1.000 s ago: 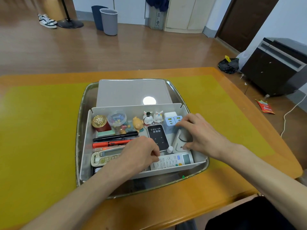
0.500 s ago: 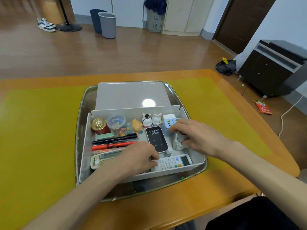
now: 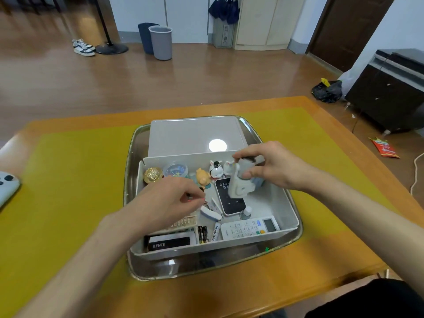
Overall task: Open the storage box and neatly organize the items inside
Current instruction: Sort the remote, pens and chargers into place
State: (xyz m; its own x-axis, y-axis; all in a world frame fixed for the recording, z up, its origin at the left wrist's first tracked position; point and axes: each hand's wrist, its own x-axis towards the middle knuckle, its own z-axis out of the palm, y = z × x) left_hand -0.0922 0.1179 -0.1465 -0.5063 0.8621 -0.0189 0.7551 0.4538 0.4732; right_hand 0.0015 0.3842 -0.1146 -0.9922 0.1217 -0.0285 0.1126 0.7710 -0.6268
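Wooden table (image 3: pixel 286 292) with a yellow-green mat (image 3: pixel 68 191) carries a metal tray (image 3: pixel 206 268), and in the tray sits the white storage box (image 3: pixel 284 203), open, with its lid (image 3: pixel 195 136) lying flat just behind it.

Inside the box, along the front wall, lie a black case marked BENTE (image 3: pixel 169 243), two black batteries (image 3: pixel 202 234) and a white remote control (image 3: pixel 250 227). A black device with a WiFi mark (image 3: pixel 230 200) lies flat near the middle, with a small white bottle (image 3: pixel 246 212) at its near end. Along the back wall stand a gold ornament (image 3: pixel 153 175), a clear round tub of coloured pins (image 3: pixel 175 169), an orange pig figure (image 3: pixel 203 176) and two white rabbit figures (image 3: pixel 216 169).

The right hand (image 3: pixel 273 166) is raised over the right part of the box, its grip clamped on a white and grey gadget (image 3: pixel 239 182) that hangs clear of the box floor, thumb below and fingers curled over its top. The left hand (image 3: pixel 169 203) reaches into the left half of the box, fingertips pinched together on something small with a red tip; what it is cannot be told.

At the left edge of the mat lies a pale controller (image 3: pixel 8 187), only partly in view.
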